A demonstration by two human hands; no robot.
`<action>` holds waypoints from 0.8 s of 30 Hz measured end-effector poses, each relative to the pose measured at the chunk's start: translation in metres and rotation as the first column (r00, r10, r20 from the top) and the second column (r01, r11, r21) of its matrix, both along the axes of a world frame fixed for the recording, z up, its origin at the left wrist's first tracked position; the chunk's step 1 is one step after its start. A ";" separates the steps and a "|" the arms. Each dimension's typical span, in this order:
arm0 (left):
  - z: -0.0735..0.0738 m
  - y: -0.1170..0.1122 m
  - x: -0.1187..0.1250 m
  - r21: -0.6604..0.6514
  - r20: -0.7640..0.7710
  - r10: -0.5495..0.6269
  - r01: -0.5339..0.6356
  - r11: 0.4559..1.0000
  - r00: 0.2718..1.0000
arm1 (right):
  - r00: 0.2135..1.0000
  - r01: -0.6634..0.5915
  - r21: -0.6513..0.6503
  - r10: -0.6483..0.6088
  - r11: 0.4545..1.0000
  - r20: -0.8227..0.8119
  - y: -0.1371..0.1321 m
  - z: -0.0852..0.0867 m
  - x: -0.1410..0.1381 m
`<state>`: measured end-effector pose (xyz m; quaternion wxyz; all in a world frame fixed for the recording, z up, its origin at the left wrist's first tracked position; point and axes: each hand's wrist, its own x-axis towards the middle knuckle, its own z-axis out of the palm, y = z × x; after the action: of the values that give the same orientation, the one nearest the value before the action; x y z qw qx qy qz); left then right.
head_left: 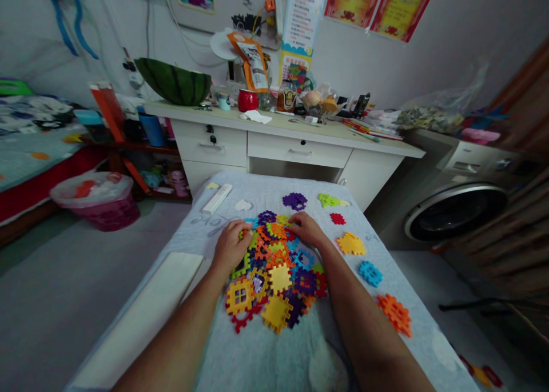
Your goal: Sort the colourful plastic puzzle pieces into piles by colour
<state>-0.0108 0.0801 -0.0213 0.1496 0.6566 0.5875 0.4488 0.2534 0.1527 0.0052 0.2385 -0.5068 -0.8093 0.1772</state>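
Note:
A heap of interlocking plastic building tiles [280, 278] in yellow, orange, purple, blue, red and green lies mid-table. At its upper left edge is my left hand [231, 246], fingers curled and thumb close to them around a yellow-green building tile [252, 241] partly hidden by the hand. My right hand [307, 230] reaches in at the upper right edge, its fingers and thumb apart, touching the heap near a yellow-green tile [283, 220]. To the right lie separate tiles: purple [295, 201], lime green [329, 200], red [337, 218], yellow [350, 243], blue [370, 273] and orange [394, 314].
A pale cloth covers the table [266, 358]. A white bar-shaped object [218, 199] lies at its far left. Behind stands a white desk [295, 149] bearing a cut watermelon [174, 82] and clutter. A washing machine [454, 192] is at right, a pink bin [98, 206] at left.

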 end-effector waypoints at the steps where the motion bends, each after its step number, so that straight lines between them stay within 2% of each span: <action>1: 0.000 0.000 0.000 0.000 0.000 -0.002 0.002 1.000 1.000 | 1.000 0.003 0.000 -0.003 1.000 0.001 0.000 0.000 0.000; 9: 0.000 0.000 0.000 0.000 0.007 -0.010 0.010 1.000 1.000 | 0.997 0.062 -0.016 -0.063 0.998 -0.036 -0.001 0.000 -0.003; 13: -0.001 0.002 0.000 0.003 0.006 -0.005 0.005 1.000 1.000 | 0.989 0.113 -0.007 -0.113 0.994 -0.095 0.005 0.009 0.004; 20: 0.001 0.001 -0.001 -0.007 0.002 -0.016 0.016 1.000 1.000 | 0.939 0.337 0.115 -0.325 0.934 -0.116 0.032 0.040 0.051; 22: 0.001 0.001 -0.001 -0.010 0.000 -0.014 0.014 1.000 1.000 | 0.912 0.398 0.078 -0.385 0.914 -0.143 0.040 0.044 0.068; 24: 0.001 0.001 -0.001 -0.010 0.002 -0.017 0.017 1.000 1.000 | 0.850 0.484 -0.021 -0.476 0.875 -0.226 0.047 0.045 0.084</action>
<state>-0.0121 0.0814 -0.0203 0.1574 0.6605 0.5840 0.4449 0.3375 0.1996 0.0497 0.3738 -0.6650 -0.6281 0.1532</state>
